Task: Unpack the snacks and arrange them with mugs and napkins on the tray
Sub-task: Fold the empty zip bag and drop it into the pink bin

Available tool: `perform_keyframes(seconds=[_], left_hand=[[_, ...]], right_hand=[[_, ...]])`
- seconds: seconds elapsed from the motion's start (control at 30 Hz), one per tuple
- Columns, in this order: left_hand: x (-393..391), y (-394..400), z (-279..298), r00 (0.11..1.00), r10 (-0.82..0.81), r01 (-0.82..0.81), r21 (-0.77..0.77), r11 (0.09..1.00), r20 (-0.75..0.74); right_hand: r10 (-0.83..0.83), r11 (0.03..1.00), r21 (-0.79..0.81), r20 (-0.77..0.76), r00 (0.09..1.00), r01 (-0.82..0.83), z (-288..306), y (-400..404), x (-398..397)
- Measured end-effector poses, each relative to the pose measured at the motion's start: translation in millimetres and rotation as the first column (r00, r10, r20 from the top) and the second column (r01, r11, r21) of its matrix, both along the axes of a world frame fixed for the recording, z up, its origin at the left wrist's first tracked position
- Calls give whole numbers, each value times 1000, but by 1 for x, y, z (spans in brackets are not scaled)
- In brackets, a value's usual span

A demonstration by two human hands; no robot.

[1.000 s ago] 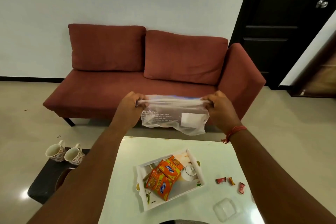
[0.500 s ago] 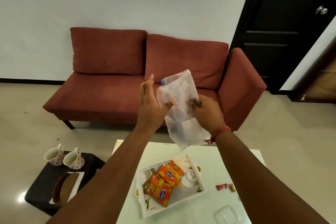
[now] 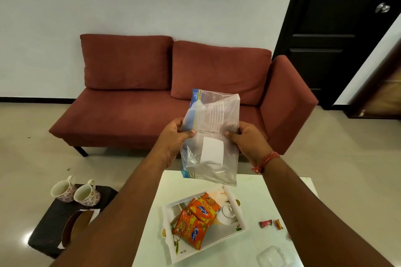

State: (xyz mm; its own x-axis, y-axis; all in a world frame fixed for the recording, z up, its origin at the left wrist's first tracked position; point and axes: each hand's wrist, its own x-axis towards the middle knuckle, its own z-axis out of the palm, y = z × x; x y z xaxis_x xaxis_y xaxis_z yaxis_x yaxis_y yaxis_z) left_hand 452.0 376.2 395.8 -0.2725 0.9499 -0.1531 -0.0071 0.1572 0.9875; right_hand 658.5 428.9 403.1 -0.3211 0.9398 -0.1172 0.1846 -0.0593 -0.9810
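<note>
A clear plastic zip bag [image 3: 213, 136] with a white label hangs upright above the white table, folded over on itself. My left hand [image 3: 173, 136] grips its left edge and my right hand [image 3: 247, 138] grips its right edge. Below, a white tray [image 3: 236, 232] on the table holds two orange snack packets [image 3: 193, 221]. Two patterned mugs [image 3: 76, 192] lie on a dark low stool at the left. Wrapped candies [image 3: 271, 223] sit on the table right of the tray.
A white table [image 3: 271, 191] is under my arms. A clear plastic lid or container [image 3: 271, 256] rests near its front right. The dark stool [image 3: 50, 227] stands left of the table. A red sofa [image 3: 152, 93] fills the back, a black door [image 3: 338, 28] is at right.
The bag was stretched flat between both hands, then turned upright; now both hands hold it by its sides with the label facing me, folded over.
</note>
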Motion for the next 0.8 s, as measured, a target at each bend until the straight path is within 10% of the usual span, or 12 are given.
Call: perform_keyframes(seconds=[0.37,0.53,0.8], left_hand=[[-2,6,-1,976,-37,3,158,987,213],[1,16,4,990,64,-79,115,990,127],[9,14,8,994,-22,44,201,979,-111]], right_hand=[[-122,961,-277,-398,909,8,12,10,-3],[41,865,-429,-457,889,-260,23,10,5],[173,960,-201,-121,977,-195,-1,12,6]])
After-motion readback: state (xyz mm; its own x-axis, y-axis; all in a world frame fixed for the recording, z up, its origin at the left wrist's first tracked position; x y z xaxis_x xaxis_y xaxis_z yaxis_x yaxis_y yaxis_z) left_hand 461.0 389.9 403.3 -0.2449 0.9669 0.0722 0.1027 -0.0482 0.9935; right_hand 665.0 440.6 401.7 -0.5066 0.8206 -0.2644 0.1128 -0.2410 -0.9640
